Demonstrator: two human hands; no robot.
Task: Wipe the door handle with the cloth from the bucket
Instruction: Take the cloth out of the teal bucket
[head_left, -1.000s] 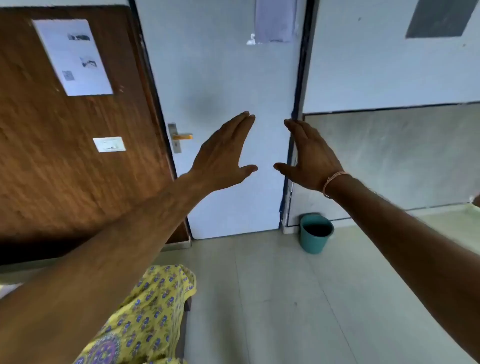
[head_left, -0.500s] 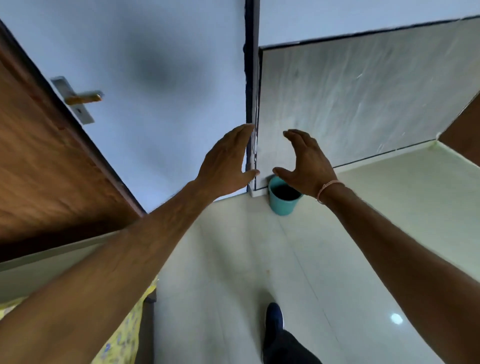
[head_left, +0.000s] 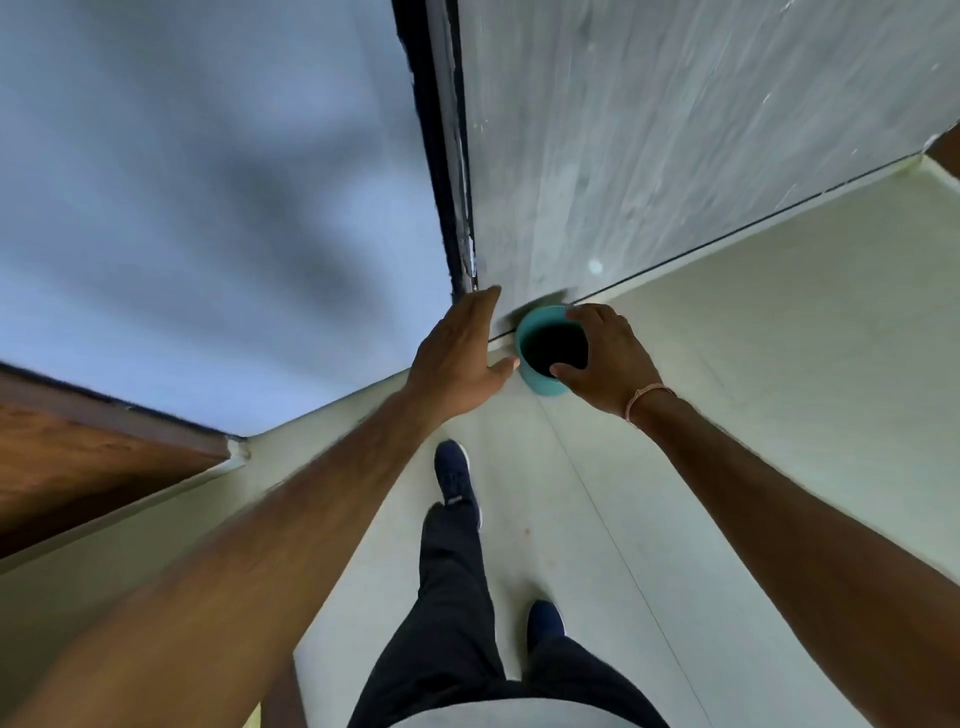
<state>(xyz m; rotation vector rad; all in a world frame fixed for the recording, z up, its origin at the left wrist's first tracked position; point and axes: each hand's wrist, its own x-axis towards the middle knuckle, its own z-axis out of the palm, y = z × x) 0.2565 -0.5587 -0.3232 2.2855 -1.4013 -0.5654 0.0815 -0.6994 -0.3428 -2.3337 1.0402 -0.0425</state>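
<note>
Below, hands (head_left: 540, 358) flanking teal bucket (head_left: 530, 375).

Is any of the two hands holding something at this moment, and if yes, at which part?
Nothing is held. The left hand and the right hand are both open and empty, reaching toward the teal bucket on the floor.

Bucket (head_left: 540, 382) interior dark, contents indiscernible.

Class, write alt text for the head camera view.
Seen from above, a person's open hands, left hand and right hand, reach toward a teal bucket on the floor beside a pale door.
</note>
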